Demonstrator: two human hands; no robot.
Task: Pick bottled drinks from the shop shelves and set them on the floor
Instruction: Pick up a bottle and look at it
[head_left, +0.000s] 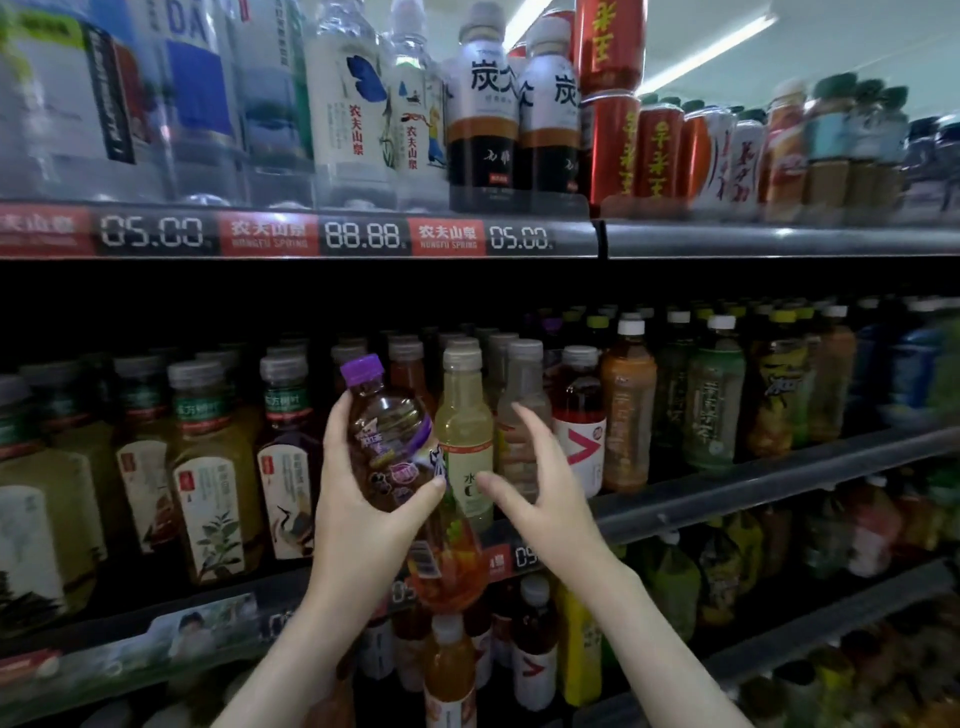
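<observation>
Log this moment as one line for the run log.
left hand: holds tilted purple-capped bottle | right hand: empty, fingers spread by pale yellow bottle | stage: bottle not yet set down

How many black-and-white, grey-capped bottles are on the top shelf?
2. One black-and-white bottle stands right of the white-labelled water bottles; the second bottle stands just right of it, beside the red cans. More may be hidden behind.

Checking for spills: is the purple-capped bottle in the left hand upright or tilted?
Tilted. The purple-capped bottle leans cap up-left, base lower-right, gripped by the left hand.
</observation>
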